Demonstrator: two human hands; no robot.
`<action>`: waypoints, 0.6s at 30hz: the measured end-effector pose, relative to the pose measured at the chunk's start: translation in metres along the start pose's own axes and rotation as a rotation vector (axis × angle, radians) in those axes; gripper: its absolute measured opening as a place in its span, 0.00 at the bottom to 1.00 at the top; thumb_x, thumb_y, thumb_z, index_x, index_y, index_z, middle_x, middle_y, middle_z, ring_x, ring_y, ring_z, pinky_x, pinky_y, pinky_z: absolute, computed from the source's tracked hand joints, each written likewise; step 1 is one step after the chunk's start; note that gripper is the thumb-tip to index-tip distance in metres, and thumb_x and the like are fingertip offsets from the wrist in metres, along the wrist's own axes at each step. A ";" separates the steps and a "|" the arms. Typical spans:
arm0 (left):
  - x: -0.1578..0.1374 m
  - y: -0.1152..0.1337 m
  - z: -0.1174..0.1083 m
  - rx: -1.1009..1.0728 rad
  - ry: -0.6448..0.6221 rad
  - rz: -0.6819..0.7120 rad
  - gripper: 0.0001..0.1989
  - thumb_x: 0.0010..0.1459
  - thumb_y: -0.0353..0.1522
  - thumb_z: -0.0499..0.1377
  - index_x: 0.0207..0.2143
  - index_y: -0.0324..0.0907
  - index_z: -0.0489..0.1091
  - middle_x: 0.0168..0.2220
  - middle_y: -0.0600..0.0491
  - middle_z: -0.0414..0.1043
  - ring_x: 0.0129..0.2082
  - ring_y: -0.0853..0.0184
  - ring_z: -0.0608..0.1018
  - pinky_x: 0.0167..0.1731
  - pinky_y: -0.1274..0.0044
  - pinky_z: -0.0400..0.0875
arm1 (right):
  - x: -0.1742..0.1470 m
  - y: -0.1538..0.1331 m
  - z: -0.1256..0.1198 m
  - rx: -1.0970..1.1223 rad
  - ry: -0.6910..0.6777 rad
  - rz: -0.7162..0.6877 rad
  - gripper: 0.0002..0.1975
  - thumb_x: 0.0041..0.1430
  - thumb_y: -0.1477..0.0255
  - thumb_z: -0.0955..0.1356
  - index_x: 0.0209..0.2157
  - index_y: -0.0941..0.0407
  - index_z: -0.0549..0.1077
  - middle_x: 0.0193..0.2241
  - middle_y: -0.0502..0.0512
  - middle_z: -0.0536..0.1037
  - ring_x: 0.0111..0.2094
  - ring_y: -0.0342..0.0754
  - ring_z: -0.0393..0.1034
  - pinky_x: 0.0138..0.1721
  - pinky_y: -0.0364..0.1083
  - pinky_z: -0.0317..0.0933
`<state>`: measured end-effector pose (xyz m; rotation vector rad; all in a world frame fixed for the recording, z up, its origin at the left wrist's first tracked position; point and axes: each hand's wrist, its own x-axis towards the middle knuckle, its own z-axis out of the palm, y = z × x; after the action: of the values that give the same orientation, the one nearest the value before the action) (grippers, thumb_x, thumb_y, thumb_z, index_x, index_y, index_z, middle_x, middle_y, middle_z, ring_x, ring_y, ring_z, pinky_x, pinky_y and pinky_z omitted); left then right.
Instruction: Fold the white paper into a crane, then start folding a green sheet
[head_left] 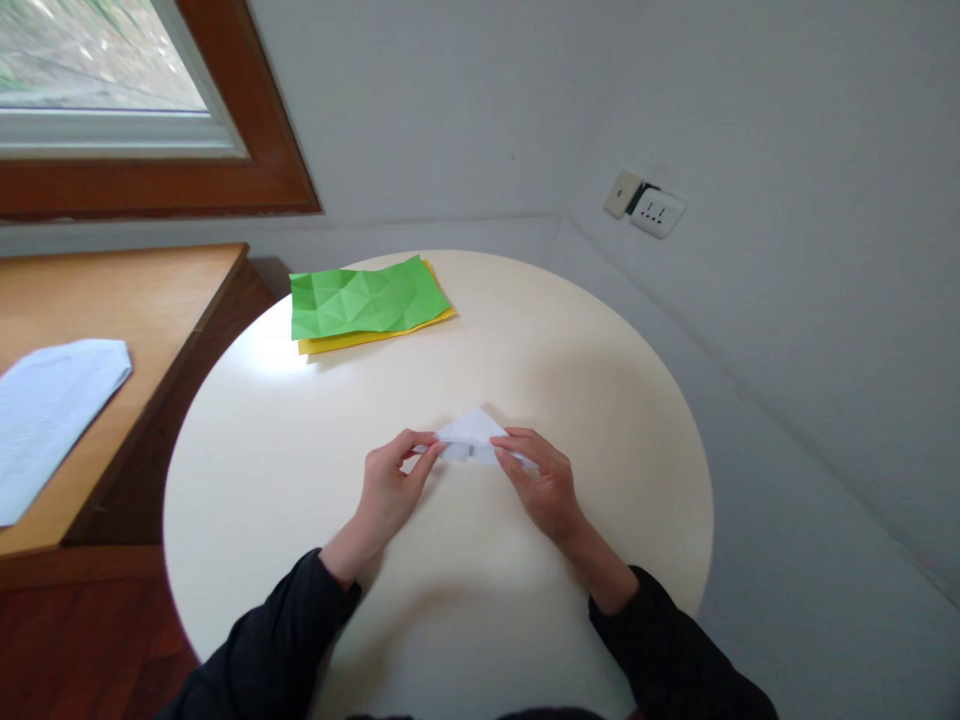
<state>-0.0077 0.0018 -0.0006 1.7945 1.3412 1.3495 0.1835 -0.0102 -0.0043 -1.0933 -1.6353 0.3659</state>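
A small piece of folded white paper (474, 428) is held just over the middle of the round table, its peak pointing away from me. My left hand (394, 480) pinches its left corner between thumb and fingers. At the opposite corner, my right hand (541, 478) grips the paper the same way, thumb on the near side. Two flaps show along the lower edge with a narrow gap between them. The fingertips cover both outer corners.
The round cream table (465, 600) bears a creased green paper (367, 298) lying on a yellow paper (375, 338) at its far left. A wooden desk (150, 290) with a folded pale cloth or paper (60, 410) stands left. Walls with a socket (658, 212) close off the back and right.
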 end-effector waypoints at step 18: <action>-0.006 0.007 0.005 0.011 -0.043 0.034 0.04 0.52 0.33 0.60 0.29 0.41 0.69 0.36 0.48 0.78 0.36 0.64 0.79 0.34 0.75 0.74 | -0.003 -0.008 0.007 -0.159 0.076 -0.165 0.08 0.55 0.76 0.68 0.37 0.54 0.76 0.36 0.56 0.80 0.38 0.48 0.76 0.40 0.46 0.72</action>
<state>-0.0007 -0.0062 0.0013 1.8511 1.3040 1.3161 0.1737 -0.0148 -0.0024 -1.0673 -1.6950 0.0871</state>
